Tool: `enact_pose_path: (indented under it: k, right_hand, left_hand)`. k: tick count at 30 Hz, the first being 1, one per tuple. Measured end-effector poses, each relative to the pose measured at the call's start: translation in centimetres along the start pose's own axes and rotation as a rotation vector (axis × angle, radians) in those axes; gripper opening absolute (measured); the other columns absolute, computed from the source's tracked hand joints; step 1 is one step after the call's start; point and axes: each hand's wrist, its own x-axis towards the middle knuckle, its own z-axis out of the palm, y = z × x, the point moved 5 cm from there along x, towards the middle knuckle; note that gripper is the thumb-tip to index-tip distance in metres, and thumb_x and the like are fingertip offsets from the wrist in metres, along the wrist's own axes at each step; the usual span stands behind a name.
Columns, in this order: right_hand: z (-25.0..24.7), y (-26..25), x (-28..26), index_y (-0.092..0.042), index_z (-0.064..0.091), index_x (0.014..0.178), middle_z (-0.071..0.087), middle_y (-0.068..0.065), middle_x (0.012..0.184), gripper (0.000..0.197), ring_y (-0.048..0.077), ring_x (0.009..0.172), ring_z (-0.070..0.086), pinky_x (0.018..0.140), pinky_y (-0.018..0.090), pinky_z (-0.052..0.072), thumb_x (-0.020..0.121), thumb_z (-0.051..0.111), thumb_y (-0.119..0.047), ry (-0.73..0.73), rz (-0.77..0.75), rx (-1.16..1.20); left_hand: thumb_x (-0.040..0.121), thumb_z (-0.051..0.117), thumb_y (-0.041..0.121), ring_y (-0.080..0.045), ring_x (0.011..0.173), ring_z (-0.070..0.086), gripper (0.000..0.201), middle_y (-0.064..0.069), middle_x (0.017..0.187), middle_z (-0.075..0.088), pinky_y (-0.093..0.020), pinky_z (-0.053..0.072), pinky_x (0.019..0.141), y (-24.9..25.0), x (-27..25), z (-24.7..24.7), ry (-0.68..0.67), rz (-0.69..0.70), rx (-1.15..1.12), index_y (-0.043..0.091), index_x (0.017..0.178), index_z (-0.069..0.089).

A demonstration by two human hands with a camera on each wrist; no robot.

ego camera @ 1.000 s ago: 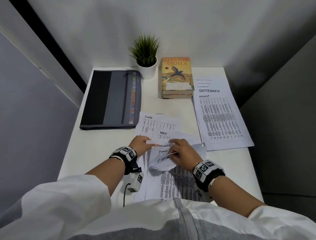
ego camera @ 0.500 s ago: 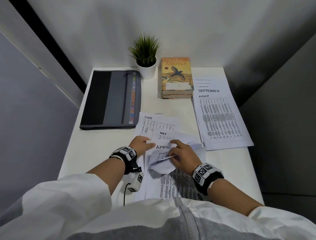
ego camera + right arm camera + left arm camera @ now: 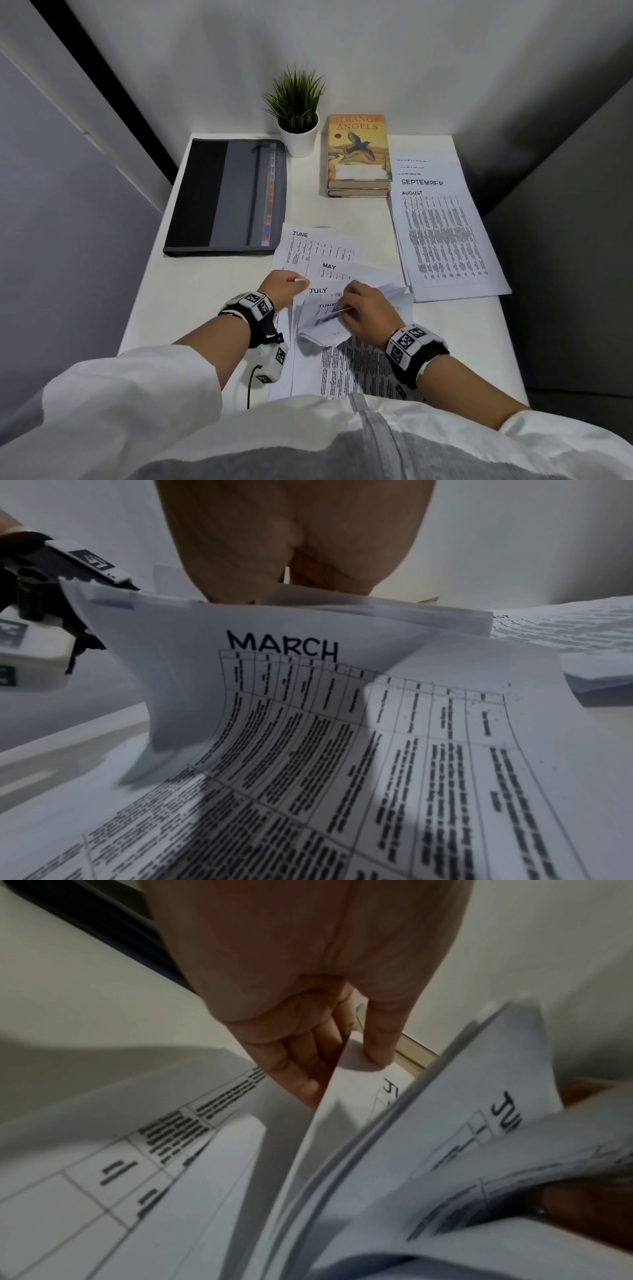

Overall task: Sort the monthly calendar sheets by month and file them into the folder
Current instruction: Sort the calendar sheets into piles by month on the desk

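Note:
A loose stack of calendar sheets (image 3: 346, 363) lies at the desk's near edge. My left hand (image 3: 286, 282) pinches the top left corner of the stack, thumb on top (image 3: 378, 1053), where a sheet headed JULY (image 3: 320, 290) is exposed. My right hand (image 3: 364, 313) grips several sheets curled back toward me, among them one headed JUNE (image 3: 320, 313) and one headed MARCH (image 3: 284, 647). Sheets headed JUNE (image 3: 317, 245) and MAY (image 3: 346, 269) lie fanned out beyond the hands. The dark grey folder (image 3: 226, 195), with coloured tabs, lies shut at the back left.
A second pile of sheets (image 3: 445, 240), AUGUST on top and SEPTEMBER showing behind, lies at the right. A potted plant (image 3: 298, 113) and stacked books (image 3: 358, 154) stand at the back. The white desk (image 3: 205, 284) sits between grey partition walls.
My right hand has flipped more sheets back: the exposed heading went from JANUARY to APRIL to JULY. The left hand has stayed on the corner.

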Motion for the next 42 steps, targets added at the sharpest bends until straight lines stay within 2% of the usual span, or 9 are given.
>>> enact_pose_path:
  k: [7,10,14,19,27,31,34,38,42]
  right_hand:
    - [0.2,-0.2,0.9,-0.013,0.064,0.095,0.061,0.001,0.094,0.011,0.022,0.084,0.058,0.070,0.030,0.042,0.088,0.055,-0.016,-0.214,0.041,0.066]
    - [0.2,-0.2,1.7,-0.012,0.062,0.097,0.062,0.003,0.095,0.012,0.025,0.088,0.060,0.072,0.030,0.043,0.087,0.054,-0.013,-0.278,0.088,0.041]
    - [0.3,-0.3,2.1,-0.007,0.063,0.112,0.065,0.008,0.104,0.026,0.024,0.097,0.062,0.082,0.034,0.050,0.086,0.060,-0.013,-0.321,0.129,0.048]
    - [-0.1,0.0,1.9,-0.007,0.066,0.111,0.051,0.010,0.109,0.027,0.026,0.105,0.044,0.089,0.038,0.042,0.087,0.062,-0.018,-0.215,0.082,-0.031]
    - [-1.5,0.3,1.8,-0.007,0.054,0.109,0.046,0.008,0.116,0.023,0.025,0.096,0.051,0.082,0.038,0.046,0.086,0.059,-0.008,0.009,0.112,0.075]
    - [-1.2,0.2,1.4,-0.013,0.061,0.093,0.059,0.002,0.093,0.012,0.022,0.090,0.045,0.076,0.036,0.041,0.083,0.066,-0.015,0.036,0.076,-0.075]
    - [-1.1,-0.2,0.3,-0.015,0.058,0.079,0.060,-0.001,0.083,0.016,0.020,0.083,0.044,0.068,0.033,0.038,0.075,0.074,-0.017,0.064,0.021,-0.133]
    - [-0.5,0.1,-0.8,-0.012,0.058,0.083,0.060,0.002,0.091,0.010,0.022,0.090,0.047,0.073,0.032,0.043,0.080,0.067,-0.009,0.030,0.024,-0.036]
    - [-0.4,0.6,-0.8,-0.011,0.056,0.090,0.058,0.002,0.095,0.007,0.020,0.093,0.046,0.074,0.030,0.043,0.085,0.061,-0.011,0.028,0.042,-0.008]
  left_hand:
    - [0.098,0.049,0.021,-0.016,0.088,0.053,0.017,0.002,0.097,0.058,-0.026,0.038,0.068,2.0,-0.5,0.5,0.049,0.051,0.095,0.011,0.101,0.062]
    - [0.100,0.039,0.022,-0.019,0.081,0.048,0.017,-0.001,0.088,0.052,-0.026,0.036,0.063,2.9,-1.0,1.5,0.016,0.051,0.029,0.013,0.096,0.052]
    - [0.100,0.044,0.042,-0.017,0.077,0.046,0.029,0.002,0.080,0.049,-0.030,0.034,0.063,3.2,-1.9,3.0,-0.071,0.104,0.155,0.014,0.096,0.043]
    - [0.087,0.069,0.030,-0.020,0.085,0.056,0.029,-0.006,0.096,0.062,-0.035,0.046,0.075,2.8,-1.7,2.5,-0.066,0.141,0.181,0.014,0.098,0.047]
    - [0.075,0.072,0.009,-0.013,0.064,0.044,0.023,0.004,0.069,0.052,-0.024,0.033,0.058,3.0,-1.5,2.2,-0.146,0.188,0.102,0.018,0.071,0.051]
    - [0.081,0.075,0.034,-0.007,0.054,0.041,0.029,0.008,0.058,0.047,-0.021,0.034,0.054,2.8,-1.1,1.9,-0.200,0.168,-0.002,0.013,0.071,0.057]
    - [0.088,0.050,0.064,-0.017,0.084,0.060,0.055,-0.004,0.089,0.065,-0.029,0.046,0.078,2.4,-0.4,1.0,-0.079,0.074,-0.110,0.011,0.092,0.064]
    - [0.095,0.057,0.039,-0.019,0.110,0.056,0.040,-0.001,0.119,0.060,-0.031,0.042,0.095,1.7,0.9,1.2,-0.009,-0.012,0.042,0.014,0.125,0.052]
    - [0.088,0.067,0.031,-0.023,0.119,0.052,0.063,-0.010,0.131,0.052,-0.035,0.040,0.103,1.4,1.6,1.9,-0.012,-0.072,0.141,0.010,0.140,0.039]
